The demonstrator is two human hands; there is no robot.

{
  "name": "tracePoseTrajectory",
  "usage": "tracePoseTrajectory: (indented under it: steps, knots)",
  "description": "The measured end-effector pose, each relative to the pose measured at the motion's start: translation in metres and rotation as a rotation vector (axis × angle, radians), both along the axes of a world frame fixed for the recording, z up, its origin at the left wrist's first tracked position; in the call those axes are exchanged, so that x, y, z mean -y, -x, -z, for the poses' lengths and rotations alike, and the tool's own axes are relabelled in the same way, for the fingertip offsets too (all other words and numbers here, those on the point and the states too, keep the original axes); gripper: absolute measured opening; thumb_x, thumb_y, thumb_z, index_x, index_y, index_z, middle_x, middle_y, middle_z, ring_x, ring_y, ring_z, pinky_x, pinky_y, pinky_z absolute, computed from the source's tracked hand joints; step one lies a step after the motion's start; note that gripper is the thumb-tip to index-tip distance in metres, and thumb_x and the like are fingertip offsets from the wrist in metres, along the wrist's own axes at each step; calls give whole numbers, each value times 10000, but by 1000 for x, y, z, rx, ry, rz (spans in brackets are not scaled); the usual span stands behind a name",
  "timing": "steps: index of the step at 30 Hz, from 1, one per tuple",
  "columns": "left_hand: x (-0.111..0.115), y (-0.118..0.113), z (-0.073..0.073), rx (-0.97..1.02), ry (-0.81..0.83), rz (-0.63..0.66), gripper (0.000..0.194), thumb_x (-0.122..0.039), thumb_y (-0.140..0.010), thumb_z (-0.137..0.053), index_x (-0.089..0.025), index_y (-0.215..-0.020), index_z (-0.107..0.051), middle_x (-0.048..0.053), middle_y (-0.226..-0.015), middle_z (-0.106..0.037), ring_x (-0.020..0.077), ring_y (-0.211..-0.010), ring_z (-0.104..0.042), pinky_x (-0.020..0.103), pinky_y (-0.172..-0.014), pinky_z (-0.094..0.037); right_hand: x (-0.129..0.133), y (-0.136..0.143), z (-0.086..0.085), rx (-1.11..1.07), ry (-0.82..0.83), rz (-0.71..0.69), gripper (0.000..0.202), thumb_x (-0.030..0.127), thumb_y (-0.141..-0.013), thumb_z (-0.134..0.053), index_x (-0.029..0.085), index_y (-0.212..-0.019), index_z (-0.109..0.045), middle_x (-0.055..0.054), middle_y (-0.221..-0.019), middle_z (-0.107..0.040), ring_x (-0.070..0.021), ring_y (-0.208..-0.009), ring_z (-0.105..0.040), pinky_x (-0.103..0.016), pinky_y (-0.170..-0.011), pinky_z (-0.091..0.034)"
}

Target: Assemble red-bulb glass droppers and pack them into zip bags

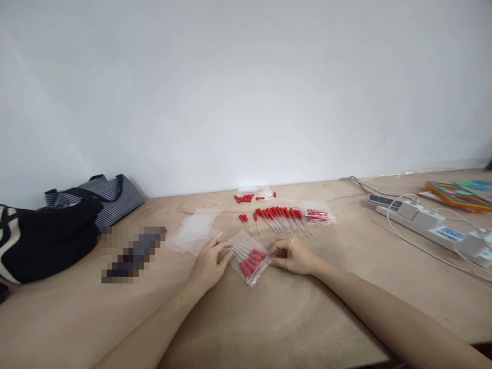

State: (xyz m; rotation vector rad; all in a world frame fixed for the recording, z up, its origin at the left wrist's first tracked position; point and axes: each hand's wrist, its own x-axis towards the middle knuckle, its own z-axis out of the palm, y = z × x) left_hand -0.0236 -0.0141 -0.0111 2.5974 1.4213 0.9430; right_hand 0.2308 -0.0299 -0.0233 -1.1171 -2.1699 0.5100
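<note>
A clear plastic zip bag (235,250) lies between my hands on the table, holding several droppers (251,262) with red rubber bulbs and thin clear tubes. The bulbs point toward the near right side of the bag. My left hand (210,260) pinches the bag's left edge between thumb and fingers. At the right corner, my right hand (294,254) has its thumb and fingertips closed on the bag's edge. Just beyond, a row of loose droppers (282,215) lies with the bulbs facing away from me. Flat unfilled clear bags (200,225) are spread beside my left hand.
Loose red bulbs (244,198) lie near the wall, and a bag of red bulbs (319,216) sits right of the dropper row. Dark and striped bags (49,236) and a pixelated item (134,253) occupy the left. Right are a power strip (426,223) with cables and colourful boards (461,192).
</note>
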Motion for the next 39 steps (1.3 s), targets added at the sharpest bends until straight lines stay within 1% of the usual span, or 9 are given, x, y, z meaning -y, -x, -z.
tracePoseTrajectory:
  steps: [3,7,11,14,20,26,30,34,39]
  knots:
    - [14,-8,-1,15,101,-73,254,-345,-782,-485,-168,-946,-564,60,-908,-589,196,-841,-575,342,-742,-476,6,4,1,20,-20,-14,103,288,-707,-599,191,-731,-623,12,-663,-583,-102,-615,-522,-202,-555,-382]
    - [26,-17,2,-75,188,12,431,-419,-771,-495,-161,-1116,-497,112,-1158,-517,248,-1057,-492,400,-876,-416,9,6,2,36,-83,-21,60,223,-721,-567,196,-712,-619,8,-697,-569,-97,-647,-532,-193,-570,-376]
    - [15,-18,4,-126,242,95,417,-401,-806,-452,-184,-1161,-488,109,-1274,-432,247,-1143,-433,400,-933,-379,11,5,0,66,-110,13,33,197,-700,-570,189,-700,-602,9,-703,-549,-91,-621,-520,-187,-545,-365]
    - [6,-19,2,-64,166,111,322,-343,-831,-424,-180,-1081,-543,93,-1194,-501,211,-1086,-485,358,-922,-397,13,3,-1,76,-123,41,32,197,-703,-564,184,-703,-593,9,-712,-546,-84,-605,-513,-186,-536,-362]
    - [10,-15,-2,-65,-7,256,393,-380,-723,-585,-201,-1069,-536,76,-1069,-559,205,-960,-546,337,-825,-464,13,2,-1,136,-198,19,288,256,-726,-569,237,-1012,-585,-6,-835,-575,-91,-629,-531,-206,-579,-391]
    - [7,-4,-1,-164,-256,454,163,-252,-821,-480,-196,-917,-600,46,-888,-629,146,-792,-601,258,-691,-498,7,3,3,247,-404,-17,201,227,-809,-462,229,-891,-645,-25,-793,-600,-119,-697,-550,-224,-612,-385]
    - [2,-2,2,-235,-400,442,220,-197,-865,-387,-180,-833,-604,29,-799,-645,120,-665,-608,220,-578,-484,6,1,3,274,-461,-38,194,261,-814,-466,231,-905,-634,-20,-792,-602,-117,-696,-539,-226,-602,-369]
    - [1,-4,2,-201,-379,390,225,-177,-869,-369,-155,-804,-584,38,-768,-639,120,-676,-604,218,-597,-484,2,2,5,302,-581,10,208,319,-791,-498,220,-926,-621,-23,-797,-606,-126,-705,-519,-235,-555,-329]
    - [2,-4,-1,-178,-312,408,210,-164,-859,-373,-148,-797,-573,44,-761,-632,114,-667,-598,210,-580,-481,-9,8,7,413,-823,9,206,249,-833,-438,187,-757,-619,-17,-653,-575,-109,-628,-466,-248,-502,-254]
